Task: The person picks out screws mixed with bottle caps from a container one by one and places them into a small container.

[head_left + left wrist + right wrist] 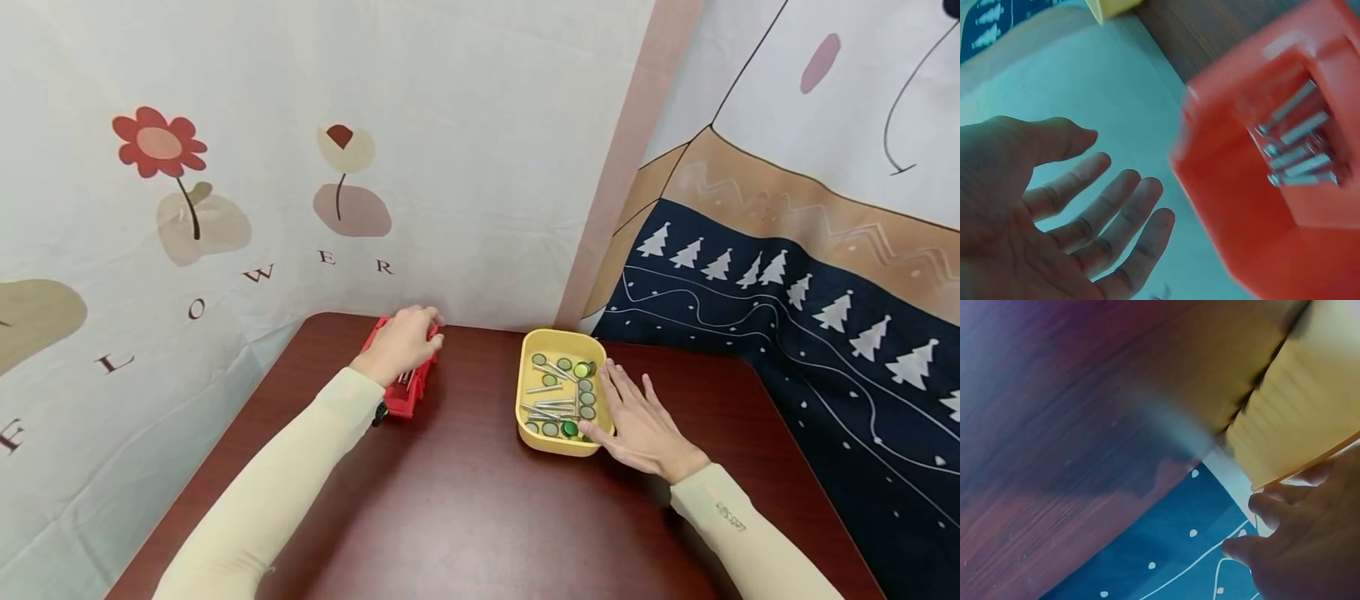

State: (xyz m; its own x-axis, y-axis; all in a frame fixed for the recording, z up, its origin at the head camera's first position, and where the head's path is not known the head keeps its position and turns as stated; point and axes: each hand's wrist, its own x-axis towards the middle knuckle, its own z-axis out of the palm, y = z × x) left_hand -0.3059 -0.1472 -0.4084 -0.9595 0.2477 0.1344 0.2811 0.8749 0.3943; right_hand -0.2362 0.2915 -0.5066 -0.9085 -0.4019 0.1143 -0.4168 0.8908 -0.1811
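My left hand [405, 342] is over a red plastic bin [402, 404] at the back left of the table. In the left wrist view its fingers are loosely bent with nothing between them, beside the red bin, which has several silver bolts [1297, 172] inside. My right hand [641, 421] lies with straight fingers against the right rim of a yellow tub [558, 448]. Several silver bolts [543, 389] and round caps, mostly grey-green, fill parts of the tub's floor. A green cap [570, 428] lies near its front. In the right wrist view the fingers touch the tub's edge.
Both containers stand on a dark red-brown table [465, 500], the tub to the right of the bin. A printed cloth [480, 167] with flowers and letters hangs behind the table. To the right hangs a dark blue part [825, 367] with white trees.
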